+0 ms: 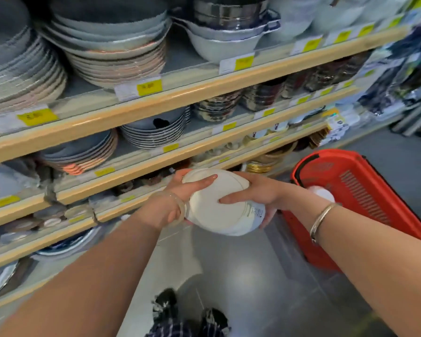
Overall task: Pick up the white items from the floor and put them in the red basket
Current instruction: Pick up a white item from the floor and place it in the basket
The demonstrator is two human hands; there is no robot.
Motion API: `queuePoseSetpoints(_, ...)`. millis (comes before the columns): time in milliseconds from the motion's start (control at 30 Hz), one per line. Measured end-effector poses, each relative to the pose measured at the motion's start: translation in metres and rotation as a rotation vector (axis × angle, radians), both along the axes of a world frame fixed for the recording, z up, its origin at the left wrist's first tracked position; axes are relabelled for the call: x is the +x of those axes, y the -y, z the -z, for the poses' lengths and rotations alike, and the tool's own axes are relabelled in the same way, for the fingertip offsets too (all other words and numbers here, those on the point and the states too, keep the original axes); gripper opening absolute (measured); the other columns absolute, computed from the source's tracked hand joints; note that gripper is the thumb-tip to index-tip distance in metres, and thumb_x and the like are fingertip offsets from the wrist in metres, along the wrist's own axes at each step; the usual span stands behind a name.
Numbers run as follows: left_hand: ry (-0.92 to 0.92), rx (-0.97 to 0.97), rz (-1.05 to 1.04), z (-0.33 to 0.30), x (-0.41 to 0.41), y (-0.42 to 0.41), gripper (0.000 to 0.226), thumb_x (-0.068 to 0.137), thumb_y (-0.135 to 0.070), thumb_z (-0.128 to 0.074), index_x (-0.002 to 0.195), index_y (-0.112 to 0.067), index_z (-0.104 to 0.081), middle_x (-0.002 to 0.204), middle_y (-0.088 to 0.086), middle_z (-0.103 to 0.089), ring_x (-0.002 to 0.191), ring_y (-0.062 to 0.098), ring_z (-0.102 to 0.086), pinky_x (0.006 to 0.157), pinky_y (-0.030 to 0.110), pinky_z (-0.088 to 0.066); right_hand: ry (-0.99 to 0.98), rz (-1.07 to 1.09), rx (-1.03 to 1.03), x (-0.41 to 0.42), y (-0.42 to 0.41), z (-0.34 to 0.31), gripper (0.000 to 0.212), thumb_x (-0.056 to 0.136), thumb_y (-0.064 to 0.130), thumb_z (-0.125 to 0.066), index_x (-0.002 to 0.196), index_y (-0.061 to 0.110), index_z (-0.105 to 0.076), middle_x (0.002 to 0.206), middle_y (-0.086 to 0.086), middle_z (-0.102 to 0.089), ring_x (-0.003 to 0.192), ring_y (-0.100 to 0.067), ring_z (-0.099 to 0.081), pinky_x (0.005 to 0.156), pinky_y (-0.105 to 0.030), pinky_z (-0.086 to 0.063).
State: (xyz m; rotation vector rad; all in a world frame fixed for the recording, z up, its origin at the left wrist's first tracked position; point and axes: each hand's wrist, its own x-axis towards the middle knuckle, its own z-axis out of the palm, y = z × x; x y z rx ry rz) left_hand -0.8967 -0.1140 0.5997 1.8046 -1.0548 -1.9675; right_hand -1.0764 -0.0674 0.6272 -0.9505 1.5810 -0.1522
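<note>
A stack of white bowls [213,205], turned bottom side towards me, is held above the grey floor in the middle of the head view. My left hand [180,199] grips its left rim, with the thumb laid across the top. My right hand [253,194] clasps its right side, fingers spread over the base and under the edge. The red basket [365,190] stands on the floor just to the right of the bowls. Inside it lies another white item [321,192], partly hidden behind my right wrist.
Wooden-edged shelves [156,103] full of stacked plates and bowls with yellow price tags run along the left and back. Grey tiled floor [253,276] lies below my arms. My checked trousers and dark shoes [190,312] show at the bottom. Hanging packaged goods [409,69] fill the far right.
</note>
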Motion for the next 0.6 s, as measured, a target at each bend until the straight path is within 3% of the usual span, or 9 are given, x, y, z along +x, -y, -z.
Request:
queuePoseSetpoints(133, 0.014, 0.021, 0.176, 0.001, -0.1, 0.028, 0.073, 0.066, -0.041, -0.08, 0.128, -0.036, -0.04, 0.131, 0.004, -0.047, 0.106, 0.035, -0.054, 0.062, 0.048, -0.056, 0.013, 0.185, 0.042, -0.09, -0.006, 0.0, 0.062, 0.073, 0.044, -0.077, 0.126, 0.047, -0.046, 0.124, 0.008, -0.055, 0.111, -0.029, -0.054, 0.071, -0.057, -0.057)
queuePoseSetpoints(267, 0.029, 0.022, 0.335, 0.01, -0.202, 0.05, 0.074, 0.064, -0.041, -0.081, 0.125, -0.039, -0.039, 0.128, 0.003, -0.046, 0.104, 0.034, -0.053, 0.074, 0.055, -0.055, 0.035, 0.41, 0.047, -0.17, -0.013, 0.01, 0.069, 0.07, 0.042, -0.08, 0.127, 0.05, -0.042, 0.125, 0.011, -0.049, 0.116, -0.028, -0.047, 0.069, -0.056, -0.057)
queuePoseSetpoints(367, 0.034, 0.027, 0.476, 0.017, -0.275, 0.059, 0.067, 0.064, -0.04, -0.081, 0.118, -0.039, -0.042, 0.124, 0.002, -0.049, 0.099, 0.031, -0.055, 0.066, 0.046, -0.056, 0.059, 0.554, 0.048, -0.225, -0.023, 0.016, 0.06, 0.071, 0.04, -0.079, 0.118, 0.051, -0.045, 0.116, 0.015, -0.051, 0.115, -0.025, -0.048, 0.064, -0.048, -0.058)
queuePoseSetpoints(467, 0.013, 0.024, 0.575, 0.025, -0.346, 0.057, 0.066, 0.064, -0.04, -0.082, 0.12, -0.037, -0.046, 0.121, 0.0, -0.053, 0.093, 0.026, -0.058, 0.063, 0.045, -0.056, 0.044, 0.66, -0.007, -0.28, -0.038, 0.02, 0.054, 0.078, 0.034, -0.075, 0.124, 0.043, -0.047, 0.1, 0.021, -0.053, 0.116, -0.02, -0.051, 0.06, -0.031, -0.054)
queuePoseSetpoints(600, 0.038, 0.031, 0.732, 0.038, -0.427, 0.034, 0.062, 0.063, -0.042, -0.082, 0.115, -0.04, -0.048, 0.12, -0.003, -0.053, 0.095, 0.027, -0.059, 0.057, 0.046, -0.057, 0.07, 0.816, 0.04, -0.343, -0.075, 0.038, 0.063, 0.075, 0.036, -0.078, 0.129, 0.042, -0.047, 0.122, 0.012, -0.055, 0.112, -0.018, -0.051, 0.048, -0.03, -0.057)
